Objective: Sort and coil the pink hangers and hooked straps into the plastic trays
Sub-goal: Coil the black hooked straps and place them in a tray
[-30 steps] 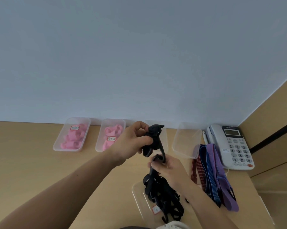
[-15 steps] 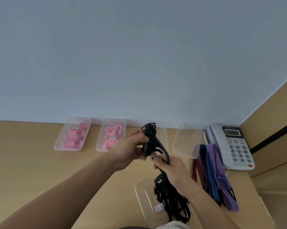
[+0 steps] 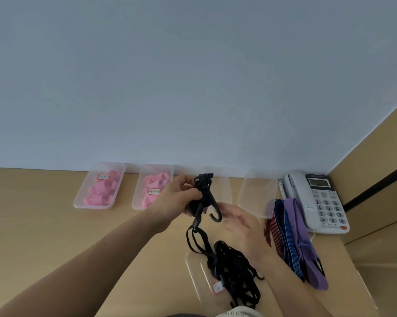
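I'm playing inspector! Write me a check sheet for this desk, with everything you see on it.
Surface: light wooden desk.
Job's things: pink hangers in two far trays; black straps heaped in the near tray; one black hooked strap held above it; coloured straps loose on the desk; an empty clear tray.
Clutter: white telephone.
Hands: left hand grips the black hooked strap; right hand open beside its hook.
Cables: what looks like a thin white cord by the telephone.
Surroundings: pale wall behind, wooden panel at right.
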The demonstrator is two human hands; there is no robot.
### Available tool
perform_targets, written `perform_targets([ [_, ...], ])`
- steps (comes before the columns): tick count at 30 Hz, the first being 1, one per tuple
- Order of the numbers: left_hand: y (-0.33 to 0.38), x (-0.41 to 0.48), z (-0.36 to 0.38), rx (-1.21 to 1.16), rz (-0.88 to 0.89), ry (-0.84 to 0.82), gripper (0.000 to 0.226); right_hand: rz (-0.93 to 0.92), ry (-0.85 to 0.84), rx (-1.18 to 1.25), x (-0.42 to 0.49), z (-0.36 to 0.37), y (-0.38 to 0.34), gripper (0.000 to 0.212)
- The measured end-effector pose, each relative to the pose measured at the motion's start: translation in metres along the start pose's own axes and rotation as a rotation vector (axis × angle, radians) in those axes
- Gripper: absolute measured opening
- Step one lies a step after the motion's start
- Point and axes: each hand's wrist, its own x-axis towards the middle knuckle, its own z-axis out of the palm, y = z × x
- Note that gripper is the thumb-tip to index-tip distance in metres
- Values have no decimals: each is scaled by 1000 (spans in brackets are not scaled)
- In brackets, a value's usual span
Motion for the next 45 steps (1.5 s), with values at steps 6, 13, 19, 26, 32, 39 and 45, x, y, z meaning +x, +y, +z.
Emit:
perform_targets([
  [6,-1,-7,-3,-119,-43,-109,36,26,180,30,6,13,-10,7],
  [13,-4,-13,-11,-187,-65,-269,51,35,276,171,10,33,-12,5],
  [19,-15,-16,-20,-227,-75,-261,33,67,260,266,13,51,-11,15],
  [26,-28,-7,-23,-195,-89,-168,33,33,372,-98,23,65,-15,28],
  [32,-32,14,-19,-346,-164,-337,35,85,409,-200,36,50,-14,32],
  [39,-36,60,3,-238,-233,-173,34,34,321,-375,79,16,-1,32],
  [45,-49,110,2,591,-63,189,53,-49,202,-724,140,-24,19,33],
])
